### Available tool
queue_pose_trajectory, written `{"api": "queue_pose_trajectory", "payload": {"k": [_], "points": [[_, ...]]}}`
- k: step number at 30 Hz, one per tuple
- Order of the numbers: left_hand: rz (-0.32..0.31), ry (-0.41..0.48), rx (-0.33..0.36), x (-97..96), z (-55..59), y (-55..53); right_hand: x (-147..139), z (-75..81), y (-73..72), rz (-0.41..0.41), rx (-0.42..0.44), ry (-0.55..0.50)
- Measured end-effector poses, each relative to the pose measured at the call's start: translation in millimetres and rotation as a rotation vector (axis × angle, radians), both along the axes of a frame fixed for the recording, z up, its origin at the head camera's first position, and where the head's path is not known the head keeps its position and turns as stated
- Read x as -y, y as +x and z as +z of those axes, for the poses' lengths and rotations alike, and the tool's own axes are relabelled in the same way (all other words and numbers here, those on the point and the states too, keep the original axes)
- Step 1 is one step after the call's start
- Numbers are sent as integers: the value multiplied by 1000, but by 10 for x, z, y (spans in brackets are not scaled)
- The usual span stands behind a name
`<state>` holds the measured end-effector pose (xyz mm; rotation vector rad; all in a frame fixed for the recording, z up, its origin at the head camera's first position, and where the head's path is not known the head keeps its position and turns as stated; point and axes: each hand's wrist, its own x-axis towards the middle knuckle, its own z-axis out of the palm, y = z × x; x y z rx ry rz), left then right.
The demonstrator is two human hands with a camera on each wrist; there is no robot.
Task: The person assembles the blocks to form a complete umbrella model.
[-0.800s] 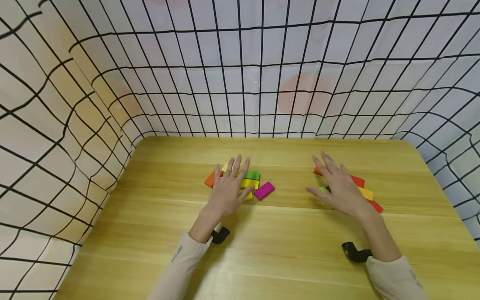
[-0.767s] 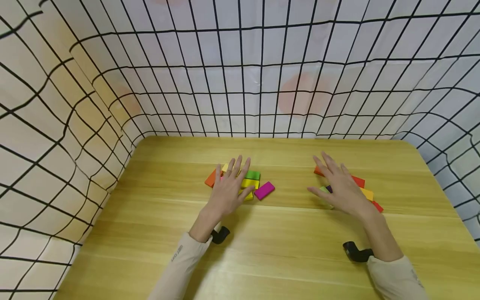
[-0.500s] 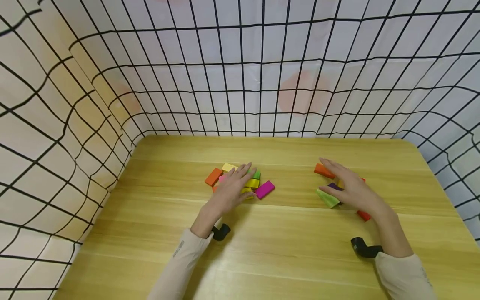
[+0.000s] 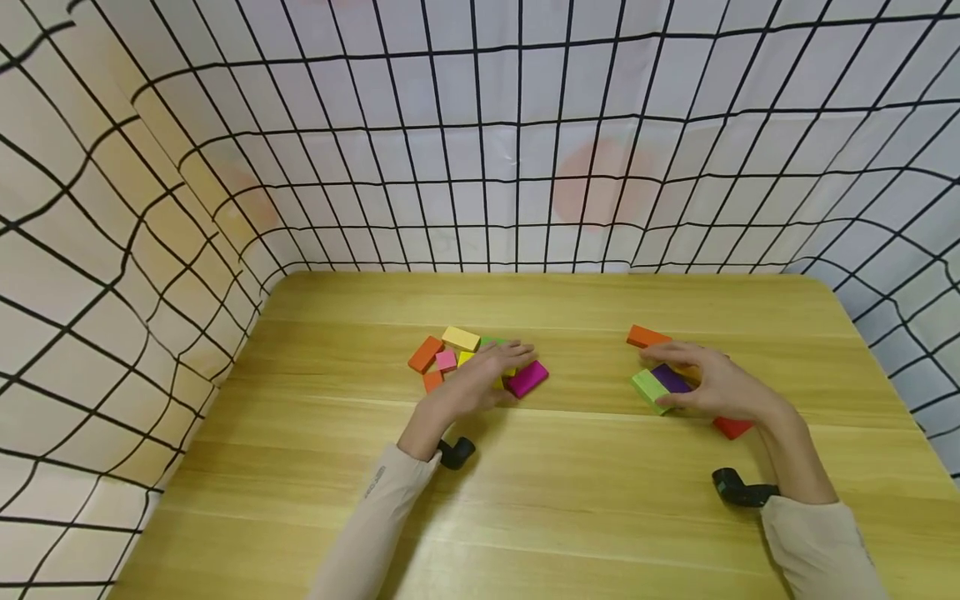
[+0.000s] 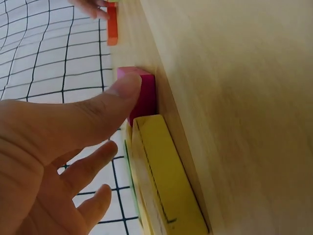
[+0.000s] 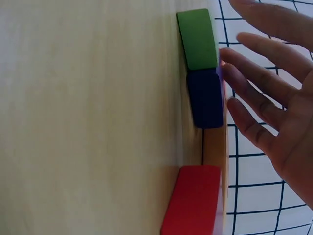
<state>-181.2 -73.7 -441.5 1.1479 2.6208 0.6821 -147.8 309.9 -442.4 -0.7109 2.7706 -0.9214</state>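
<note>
In the head view my left hand (image 4: 476, 379) hovers at the right side of a loose group of coloured wooden blocks, beside a magenta block (image 4: 529, 378). The left wrist view has the thumb overlapping the magenta block (image 5: 146, 95), with a yellow block (image 5: 168, 176) beneath the spread, bent fingers. My right hand (image 4: 723, 383) arches over a second group, thumb by a light green block (image 4: 649, 390) and fingers above a purple block (image 4: 671, 378). From the right wrist, its fingers are loosely bent with nothing between them, beside the green block (image 6: 198, 39) and dark blue-purple block (image 6: 205, 98).
Orange (image 4: 426, 354), pale yellow (image 4: 461, 338) and pink (image 4: 446, 360) blocks lie left of my left hand. An orange block (image 4: 648, 336) is behind my right hand, a red one (image 4: 732, 427) under its wrist side. A grid-patterned cloth (image 4: 517, 150) borders the wooden table (image 4: 555, 500).
My left hand has shifted right toward the magenta block, uncovering blocks on its left. My right hand has turned and moved slightly right, its fingers bending more; the green and purple blocks show more.
</note>
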Motion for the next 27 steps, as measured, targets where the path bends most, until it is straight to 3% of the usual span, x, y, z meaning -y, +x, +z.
{"api": "queue_pose_trajectory", "payload": {"k": [8,19,27], "points": [[16,-84,-59,-80,6,4,-12,6,11,21,69,44],[16,-151,-130,-136,-7,22,73,-13,-43,-11,7,95],[10,-149,-120,-150,-33,43,138,6,-25,29,-1,109]]}}
